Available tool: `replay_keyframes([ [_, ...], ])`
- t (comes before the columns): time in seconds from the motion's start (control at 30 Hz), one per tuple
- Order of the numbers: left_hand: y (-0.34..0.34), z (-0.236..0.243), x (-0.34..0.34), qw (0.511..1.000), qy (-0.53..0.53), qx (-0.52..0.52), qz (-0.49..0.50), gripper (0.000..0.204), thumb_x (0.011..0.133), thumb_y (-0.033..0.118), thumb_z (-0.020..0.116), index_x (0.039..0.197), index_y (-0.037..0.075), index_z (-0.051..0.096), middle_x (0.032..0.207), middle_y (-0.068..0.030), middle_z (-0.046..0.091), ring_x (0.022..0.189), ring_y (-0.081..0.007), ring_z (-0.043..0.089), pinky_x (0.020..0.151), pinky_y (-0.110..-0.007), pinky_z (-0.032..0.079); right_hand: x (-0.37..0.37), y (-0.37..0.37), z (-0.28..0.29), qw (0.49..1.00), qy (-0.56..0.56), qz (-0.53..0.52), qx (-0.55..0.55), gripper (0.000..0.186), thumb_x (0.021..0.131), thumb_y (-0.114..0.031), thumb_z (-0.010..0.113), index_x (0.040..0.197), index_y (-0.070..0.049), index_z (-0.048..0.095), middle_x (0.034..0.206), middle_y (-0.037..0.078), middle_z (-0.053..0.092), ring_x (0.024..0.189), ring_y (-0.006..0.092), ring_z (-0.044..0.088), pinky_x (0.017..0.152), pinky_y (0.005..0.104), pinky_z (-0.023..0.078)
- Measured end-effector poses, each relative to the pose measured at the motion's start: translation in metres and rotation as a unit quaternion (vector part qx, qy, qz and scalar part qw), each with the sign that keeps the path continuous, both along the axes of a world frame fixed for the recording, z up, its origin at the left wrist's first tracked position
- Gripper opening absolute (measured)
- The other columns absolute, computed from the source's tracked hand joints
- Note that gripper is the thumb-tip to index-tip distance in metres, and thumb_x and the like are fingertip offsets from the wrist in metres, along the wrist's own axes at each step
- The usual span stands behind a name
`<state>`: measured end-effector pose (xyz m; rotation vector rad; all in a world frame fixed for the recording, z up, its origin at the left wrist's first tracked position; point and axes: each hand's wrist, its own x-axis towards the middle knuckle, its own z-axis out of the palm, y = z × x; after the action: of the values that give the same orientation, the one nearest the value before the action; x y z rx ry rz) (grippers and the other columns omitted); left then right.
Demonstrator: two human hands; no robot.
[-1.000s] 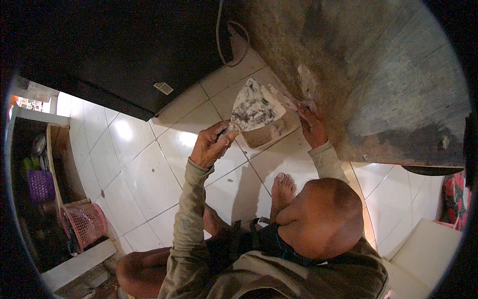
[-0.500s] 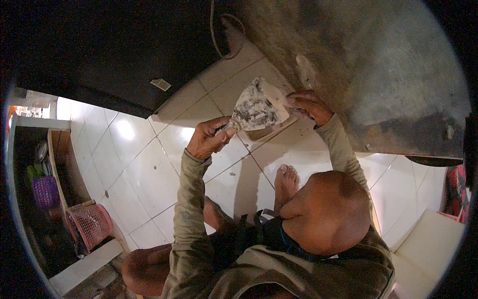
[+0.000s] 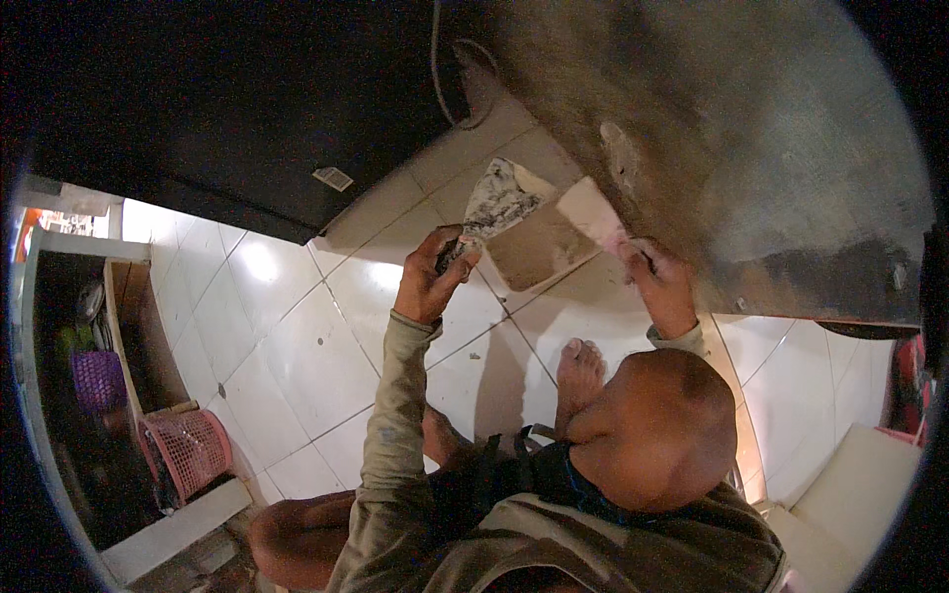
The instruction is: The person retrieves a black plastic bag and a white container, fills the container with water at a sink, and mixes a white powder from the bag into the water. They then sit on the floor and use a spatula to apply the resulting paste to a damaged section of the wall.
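My left hand point(image 3: 436, 274) is closed round the narrow end of a putty knife point(image 3: 502, 201), whose wide, fan-shaped blade is smeared with white and dark paste. Pinched in my right hand point(image 3: 659, 283) is a pale, flat rectangular spreader point(image 3: 589, 214), tilted up toward the left. The two tools are apart. Below and between them shows a flat brown-grey rectangular piece point(image 3: 539, 249), seemingly low over the floor tiles; what bears it is hidden. A large grey-brown panel point(image 3: 751, 178) stands just beyond my right hand, with a pale patch on its surface.
A black panel point(image 3: 198, 128) with a small label and a hanging cord point(image 3: 436, 59) fills the far left. White tiles point(image 3: 297, 336) cover the floor around my bare feet. A pink basket point(image 3: 188, 453) and a purple basket point(image 3: 99, 381) sit by a shelf at left.
My right hand has drawn back toward me and to the right, parting the pale spreader from the putty knife. The brown-grey piece now shows between them. My left hand has shifted slightly right.
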<state>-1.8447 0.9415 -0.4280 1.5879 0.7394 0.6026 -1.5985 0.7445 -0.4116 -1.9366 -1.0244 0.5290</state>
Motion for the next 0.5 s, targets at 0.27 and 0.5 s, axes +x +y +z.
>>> replay_keyframes([
  [0.27, -0.009, -0.007, 0.018, 0.945, 0.034, 0.322, 0.038, 0.028, 0.080, 0.009, 0.064, 0.107, 0.006, 0.057, 0.093, -0.0076, 0.061, 0.074, -0.0208, 0.061, 0.065, -0.029, 0.049, -0.015, 0.023, 0.012, 0.998, -0.063, -0.005, -0.010, 0.020, 0.088, -0.016, 0.054, 0.100, -0.001, 0.062, 0.071, 0.010, 0.061, 0.062, 0.0136, 0.057, 0.060, 0.0290, 0.046],
  [0.5, -0.015, -0.009, 0.020, 0.904, 0.123, 0.404, 0.066, 0.025, 0.076, 0.007, 0.066, 0.100, 0.007, 0.059, 0.093, -0.0112, 0.060, 0.078, -0.0288, 0.061, 0.064, -0.035, 0.050, -0.019, 0.021, -0.004, 0.999, -0.028, 0.000, 0.022, 0.021, 0.090, -0.019, 0.055, 0.098, -0.001, 0.062, 0.068, 0.004, 0.057, 0.061, 0.0094, 0.052, 0.057, 0.0250, 0.042],
])
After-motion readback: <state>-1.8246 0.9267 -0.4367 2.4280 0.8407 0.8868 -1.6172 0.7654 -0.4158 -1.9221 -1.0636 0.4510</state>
